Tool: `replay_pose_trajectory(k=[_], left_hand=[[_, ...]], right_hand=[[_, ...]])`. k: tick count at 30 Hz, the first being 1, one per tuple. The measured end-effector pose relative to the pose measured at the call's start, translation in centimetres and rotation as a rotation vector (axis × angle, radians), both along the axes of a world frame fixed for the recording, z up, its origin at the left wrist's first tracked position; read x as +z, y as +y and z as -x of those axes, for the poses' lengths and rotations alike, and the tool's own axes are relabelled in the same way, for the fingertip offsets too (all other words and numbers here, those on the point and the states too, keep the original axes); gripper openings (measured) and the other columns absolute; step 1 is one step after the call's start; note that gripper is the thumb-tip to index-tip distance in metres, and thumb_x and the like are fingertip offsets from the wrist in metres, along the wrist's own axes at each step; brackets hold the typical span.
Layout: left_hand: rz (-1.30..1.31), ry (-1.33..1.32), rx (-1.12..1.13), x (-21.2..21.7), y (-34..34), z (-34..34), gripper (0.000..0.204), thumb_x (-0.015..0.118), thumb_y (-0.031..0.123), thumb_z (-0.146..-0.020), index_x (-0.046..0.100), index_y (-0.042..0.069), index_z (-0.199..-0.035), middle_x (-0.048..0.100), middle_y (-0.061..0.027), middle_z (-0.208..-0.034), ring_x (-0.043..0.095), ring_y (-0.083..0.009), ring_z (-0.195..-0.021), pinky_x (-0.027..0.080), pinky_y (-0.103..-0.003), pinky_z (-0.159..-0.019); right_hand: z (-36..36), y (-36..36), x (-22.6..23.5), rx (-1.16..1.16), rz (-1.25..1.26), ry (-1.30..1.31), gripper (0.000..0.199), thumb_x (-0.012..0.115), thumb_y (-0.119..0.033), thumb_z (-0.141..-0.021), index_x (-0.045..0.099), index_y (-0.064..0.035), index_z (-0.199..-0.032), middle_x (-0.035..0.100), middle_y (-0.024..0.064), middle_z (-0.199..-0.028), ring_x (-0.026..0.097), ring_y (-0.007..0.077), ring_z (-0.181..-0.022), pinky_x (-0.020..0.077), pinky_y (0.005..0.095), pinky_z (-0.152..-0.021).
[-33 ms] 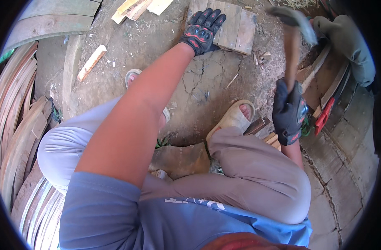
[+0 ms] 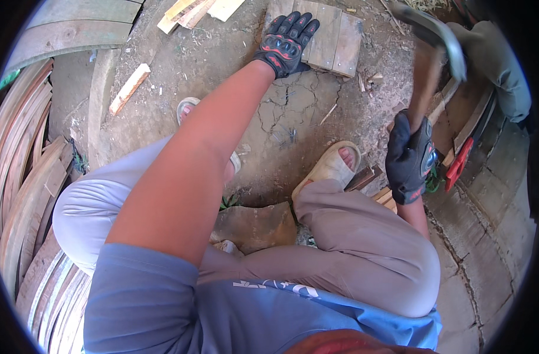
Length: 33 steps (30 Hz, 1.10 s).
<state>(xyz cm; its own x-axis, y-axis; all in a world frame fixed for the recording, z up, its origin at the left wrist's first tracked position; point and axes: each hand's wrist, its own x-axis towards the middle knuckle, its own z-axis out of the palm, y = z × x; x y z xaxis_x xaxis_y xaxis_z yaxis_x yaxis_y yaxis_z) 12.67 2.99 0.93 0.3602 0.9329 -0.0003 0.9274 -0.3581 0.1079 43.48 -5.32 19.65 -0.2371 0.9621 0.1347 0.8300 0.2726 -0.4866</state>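
Observation:
My left hand [image 2: 285, 46], in a black glove with red marks, rests palm down with fingers stretched on a small panel of wooden boards [image 2: 345, 46] lying on the dirt. Nail heads show in the boards. At the right, my gloved right hand [image 2: 408, 156] is wrapped round the wooden handle of a hammer [image 2: 426, 82]. The hammer is raised, apart from the panel, its curved metal head blurred a little. Several nails [image 2: 292, 135] lie on the ground between my feet and the panel.
Curved planks [image 2: 15, 159] are stacked at the left. Wood offcuts [image 2: 129, 88] lie about the ground. A red-handled tool [image 2: 458, 165] lies right of my right hand. Another person's grey trouser leg [image 2: 505, 71] is at the far right. A brown block [image 2: 257, 227] sits between my legs.
The hammer head has swung a little to the right and down, tilting the handle, as my right wrist turned slightly. My left hand stays on the panel.

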Motion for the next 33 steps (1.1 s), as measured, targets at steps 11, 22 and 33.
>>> replay_pose_trajectory(k=[11, 22, 33], left_hand=[[0.006, -0.016, -0.003, -0.1, 0.0, -0.2, 0.113, 0.077, 0.061, -0.084, 0.020, 0.014, -0.170, 0.025, -0.0131, -0.174, 0.025, -0.0346, -0.160, 0.019, -0.051, -0.131], [-0.011, -0.091, -0.028, 0.2, 0.7, -1.4, 0.112, 0.079, 0.060, -0.083, 0.023, 0.014, -0.169, 0.027, -0.0129, -0.173, 0.026, -0.0347, -0.160, 0.020, -0.052, -0.130], [0.004, -0.025, 0.012, 0.1, -0.5, 0.0, 0.112, 0.078, 0.060, -0.084, 0.022, 0.015, -0.170, 0.026, -0.0127, -0.174, 0.027, -0.0351, -0.159, 0.020, -0.051, -0.130]], right_hand=[[-0.9, 0.4, -3.5, -0.014, 0.355, -0.290, 0.030, 0.061, -0.035, -0.105, 0.063, -0.0052, -0.110, 0.070, 0.0233, -0.080, 0.071, 0.0409, -0.073, 0.0552, 0.0482, -0.064], [-3.3, -3.3, -9.9, -0.078, 0.499, -0.022, 0.031, 0.058, -0.024, -0.107, 0.058, 0.0022, -0.123, 0.070, 0.0233, -0.091, 0.069, 0.0384, -0.075, 0.0530, 0.0457, -0.066], [-1.2, -0.5, -1.5, -0.020, 0.241, 0.259, 0.029, 0.057, -0.027, -0.109, 0.063, -0.0011, -0.122, 0.069, 0.0201, -0.085, 0.068, 0.0363, -0.071, 0.0517, 0.0468, -0.066]])
